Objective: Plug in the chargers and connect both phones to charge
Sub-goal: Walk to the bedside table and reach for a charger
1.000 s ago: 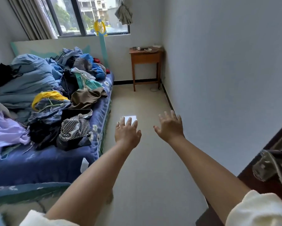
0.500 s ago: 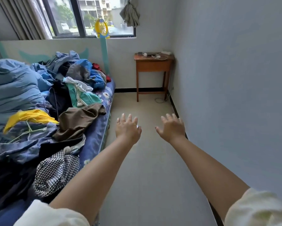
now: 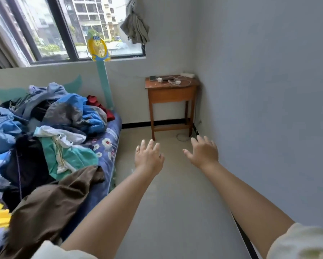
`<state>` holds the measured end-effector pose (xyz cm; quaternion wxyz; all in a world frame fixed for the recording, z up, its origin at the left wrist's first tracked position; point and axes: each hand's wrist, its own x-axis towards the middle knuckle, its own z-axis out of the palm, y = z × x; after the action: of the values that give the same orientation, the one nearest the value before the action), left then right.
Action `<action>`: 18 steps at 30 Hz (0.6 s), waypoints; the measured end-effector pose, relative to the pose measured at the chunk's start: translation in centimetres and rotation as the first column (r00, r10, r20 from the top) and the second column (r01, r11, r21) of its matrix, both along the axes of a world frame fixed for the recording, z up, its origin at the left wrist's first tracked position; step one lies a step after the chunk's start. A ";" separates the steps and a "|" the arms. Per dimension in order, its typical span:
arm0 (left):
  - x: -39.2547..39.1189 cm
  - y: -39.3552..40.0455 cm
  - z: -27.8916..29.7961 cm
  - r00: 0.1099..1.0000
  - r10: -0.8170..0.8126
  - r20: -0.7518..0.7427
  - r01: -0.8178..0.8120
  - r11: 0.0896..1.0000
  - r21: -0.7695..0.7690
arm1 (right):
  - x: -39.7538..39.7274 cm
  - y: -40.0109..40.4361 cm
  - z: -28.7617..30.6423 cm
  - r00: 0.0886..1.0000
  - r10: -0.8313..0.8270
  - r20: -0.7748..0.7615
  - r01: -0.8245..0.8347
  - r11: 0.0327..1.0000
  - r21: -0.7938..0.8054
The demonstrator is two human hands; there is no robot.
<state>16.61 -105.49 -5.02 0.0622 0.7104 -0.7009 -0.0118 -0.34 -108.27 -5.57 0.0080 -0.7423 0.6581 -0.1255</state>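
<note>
A small wooden side table (image 3: 171, 94) stands in the far right corner under the window. On its top lie a phone (image 3: 152, 77), a dark phone (image 3: 167, 78), white chargers (image 3: 177, 82) with tangled white cables, and a white power strip (image 3: 187, 74) against the wall. A cable loop (image 3: 182, 137) lies on the floor by the table's leg. My left hand (image 3: 148, 156) and my right hand (image 3: 203, 151) are stretched out in front of me over the floor, both empty with fingers spread, well short of the table.
A bed (image 3: 100, 146) piled with clothes fills the left side. A yellow racket-shaped swatter on a teal pole (image 3: 99, 51) leans at the bed's head. The grey wall (image 3: 269, 109) runs close on my right. A floor strip leads to the table.
The view has moved forward along the floor, so the table and the window look nearer and larger. Both hands stay raised, open and empty.
</note>
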 end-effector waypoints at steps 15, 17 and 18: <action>10.6 -40.6 0.0 0.999 0.023 -0.023 -0.023 0.999 -0.023 | 10.0 -41.1 0.0 1.000 0.016 -0.024 -0.018 0.998 -0.060; 11.9 -46.3 -0.1 1.000 0.009 -0.023 -0.009 1.000 -0.024 | 10.6 -46.4 -0.2 0.999 -0.015 -0.032 0.013 0.998 -0.053; 12.5 -49.2 -0.2 1.000 -0.002 -0.021 0.002 1.000 -0.025 | 10.8 -49.0 -0.3 0.999 -0.034 -0.026 0.033 0.998 -0.051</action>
<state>29.09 -154.68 -5.18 0.0785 0.7088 -0.7010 -0.0103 10.44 -157.29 -5.91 -0.0220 -0.7328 0.6671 -0.1324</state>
